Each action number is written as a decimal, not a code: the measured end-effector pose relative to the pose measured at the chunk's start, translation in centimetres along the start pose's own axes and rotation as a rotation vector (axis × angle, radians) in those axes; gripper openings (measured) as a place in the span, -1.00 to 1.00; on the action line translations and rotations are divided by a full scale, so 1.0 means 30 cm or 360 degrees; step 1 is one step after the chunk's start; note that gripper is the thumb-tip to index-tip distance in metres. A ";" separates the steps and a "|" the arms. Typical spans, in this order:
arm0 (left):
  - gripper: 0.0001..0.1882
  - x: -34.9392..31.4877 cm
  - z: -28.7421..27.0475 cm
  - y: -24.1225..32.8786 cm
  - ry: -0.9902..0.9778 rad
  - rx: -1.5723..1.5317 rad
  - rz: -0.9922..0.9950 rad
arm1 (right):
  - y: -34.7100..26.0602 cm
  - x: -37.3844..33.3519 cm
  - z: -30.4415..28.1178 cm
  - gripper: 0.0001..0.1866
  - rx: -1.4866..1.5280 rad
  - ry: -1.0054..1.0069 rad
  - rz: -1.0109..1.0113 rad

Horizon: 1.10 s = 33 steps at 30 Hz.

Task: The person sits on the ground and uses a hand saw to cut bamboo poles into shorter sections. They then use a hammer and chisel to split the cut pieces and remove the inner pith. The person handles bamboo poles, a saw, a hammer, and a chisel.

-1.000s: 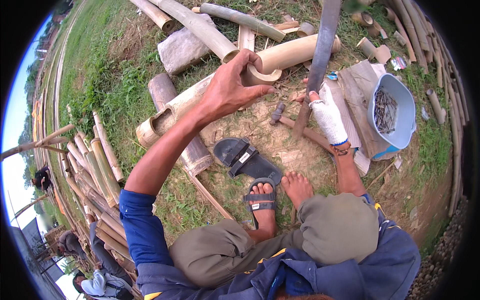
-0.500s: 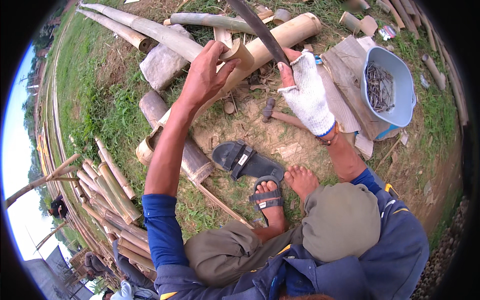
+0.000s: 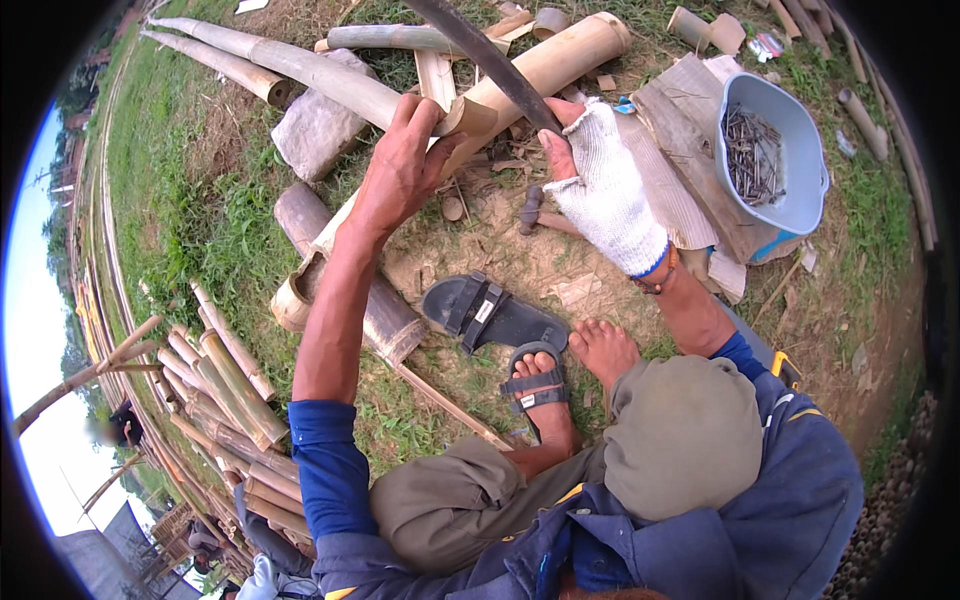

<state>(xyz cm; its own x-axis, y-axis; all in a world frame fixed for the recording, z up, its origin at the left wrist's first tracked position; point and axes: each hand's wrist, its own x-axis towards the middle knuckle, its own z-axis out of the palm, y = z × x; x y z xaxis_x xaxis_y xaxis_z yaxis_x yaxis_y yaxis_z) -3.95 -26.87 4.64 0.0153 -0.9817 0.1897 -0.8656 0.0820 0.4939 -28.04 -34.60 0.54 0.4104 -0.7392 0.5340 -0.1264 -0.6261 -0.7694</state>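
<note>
We are gripping a curved bamboo piece point(image 3: 470, 118) with our left fingers point(image 3: 408, 114) and clasping a dark blade point(image 3: 489, 57) with our right fingers point(image 3: 560, 157).

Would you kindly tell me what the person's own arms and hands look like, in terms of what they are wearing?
The left hand wears no glove; its blue sleeve ends near the elbow. The right hand wears a white knitted glove, blue-edged at the cuff, with the thumb uncovered, plus a beaded bracelet at the wrist. The right sleeve is blue too.
</note>
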 end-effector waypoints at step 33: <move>-0.25 0.040 0.106 -0.112 0.0527 -0.0722 -0.0274 | 0.318 -0.246 0.157 -0.66 -0.0238 -0.0434 0.0313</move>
<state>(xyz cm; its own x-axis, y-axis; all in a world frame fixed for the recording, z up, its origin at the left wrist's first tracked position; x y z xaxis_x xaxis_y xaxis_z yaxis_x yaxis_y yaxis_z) -2.62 -28.86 0.51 0.3554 -0.8874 0.2936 -0.5374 0.0630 0.8410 -28.01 -33.96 -12.40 0.5885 -0.7680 0.2526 -0.3488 -0.5231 -0.7776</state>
